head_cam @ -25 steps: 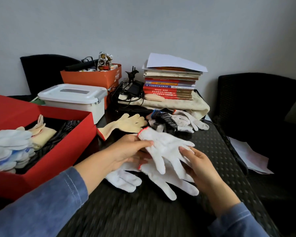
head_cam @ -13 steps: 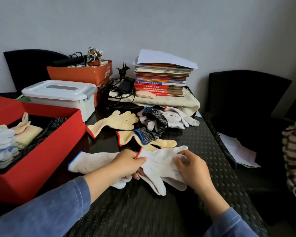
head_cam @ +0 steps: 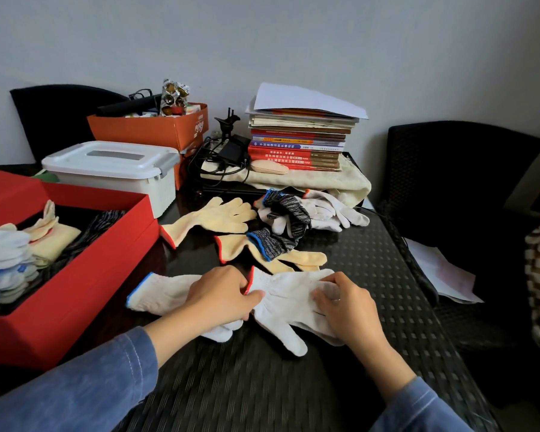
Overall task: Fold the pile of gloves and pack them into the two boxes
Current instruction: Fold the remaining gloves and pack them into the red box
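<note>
A white glove with a red cuff (head_cam: 286, 302) lies flat on the dark woven table. My left hand (head_cam: 222, 296) pinches its cuff end, and my right hand (head_cam: 346, 304) grips its finger end. Under my left hand lies a white glove with a blue cuff (head_cam: 161, 293). Behind them are two yellow gloves (head_cam: 215, 218), grey knit gloves (head_cam: 289, 210) and more white gloves (head_cam: 331, 210). The red box (head_cam: 85, 275) at left holds folded white, yellow and dark gloves.
A white lidded plastic bin (head_cam: 113, 169) and an orange box (head_cam: 156, 127) of clutter stand behind the red box. A stack of books (head_cam: 300, 141) sits on a cream cloth at the back. A black chair (head_cam: 459, 182) and loose papers (head_cam: 440, 272) are at right.
The red-cuffed white glove was held up a second ago; now both hands have lowered it flat onto the table. The view has shifted, uncovering the yellow and blue-cuffed gloves.
</note>
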Available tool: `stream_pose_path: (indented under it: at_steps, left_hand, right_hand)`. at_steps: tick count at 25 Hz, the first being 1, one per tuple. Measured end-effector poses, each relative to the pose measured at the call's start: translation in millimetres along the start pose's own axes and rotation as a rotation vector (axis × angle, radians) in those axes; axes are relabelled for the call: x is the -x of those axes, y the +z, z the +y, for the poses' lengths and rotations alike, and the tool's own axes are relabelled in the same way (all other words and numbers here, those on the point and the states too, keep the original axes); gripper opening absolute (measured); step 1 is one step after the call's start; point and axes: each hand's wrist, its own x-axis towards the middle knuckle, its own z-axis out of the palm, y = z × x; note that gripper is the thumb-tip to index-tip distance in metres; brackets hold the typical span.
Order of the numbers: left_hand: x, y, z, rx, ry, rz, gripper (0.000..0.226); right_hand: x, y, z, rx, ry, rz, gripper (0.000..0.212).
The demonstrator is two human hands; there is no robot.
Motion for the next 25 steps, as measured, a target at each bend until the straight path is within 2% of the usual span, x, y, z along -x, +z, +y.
stream_pose_path:
  at_steps: [5, 7, 9, 11, 12, 13, 14, 16, 18, 19, 22, 23, 25]
  left_hand:
    - [-3.6, -2.2, -0.2, -0.002, 0.001, -0.032, 0.045]
    - [-0.8, -4.6, 1.5, -0.208, 0.065, 0.065, 0.044]
    - [2.6, -4.1, 0.2, -0.423, 0.281, 0.323, 0.042]
    - [4.2, -4.2, -2.3, -0.369, 0.621, 0.468, 0.034]
    - [2.4, -3.1, -4.9, -0.318, 0.781, 0.444, 0.027]
    - [0.8, -2.6, -6.4, -0.284, 0.875, 0.377, 0.022]
    - [0.0, -0.5, -8.9, -0.282, 0.917, 0.300, 0.021]
    - [1.7, 7.1, -12.3, -0.322, 0.905, 0.182, 0.022]
    - [6.2, 15.0, -15.2, -0.305, 0.836, 0.117, 0.022]
    - [8.4, 16.3, -16.2, -0.274, 0.803, 0.109, 0.023]
    - [12.4, 17.1, -17.9, -0.280, 0.799, 0.136, 0.031]
    - [14.4, 16.4, -17.5, -0.296, 0.813, 0.139, 0.034]
    - [18.3, 14.3, -17.5, -0.317, 0.846, 0.145, 0.036]
  right_hand:
    - [-7.7, -2.2, 6.9, -0.123, 0.067, -0.018, 0.020]
    - [-8.9, -3.5, 7.9, -0.071, 0.055, -0.035, 0.021]
    - [-6.7, -7.6, 4.4, 0.120, -0.012, 0.013, 0.026]
    - [-3.0, -12.8, 0.4, 0.322, -0.211, 0.194, 0.033]
    - [-0.5, -14.8, -2.8, 0.335, -0.332, 0.274, 0.032]
    - [3.5, -15.8, -7.4, 0.301, -0.433, 0.283, 0.028]
    - [9.4, -16.6, -14.1, 0.235, -0.501, 0.203, 0.022]
    - [24.9, -10.2, -22.8, 0.141, -0.547, -0.078, 0.016]
    - [34.0, 1.7, -22.2, 0.208, -0.567, -0.209, 0.033]
    - [36.0, 5.7, -21.1, 0.254, -0.577, -0.205, 0.036]
    - [34.9, 11.6, -15.6, 0.399, -0.666, -0.108, 0.017]
    - [34.9, 11.8, -13.6, 0.427, -0.690, -0.067, 0.018]
    - [35.9, 9.3, -11.6, 0.370, -0.687, -0.006, 0.019]
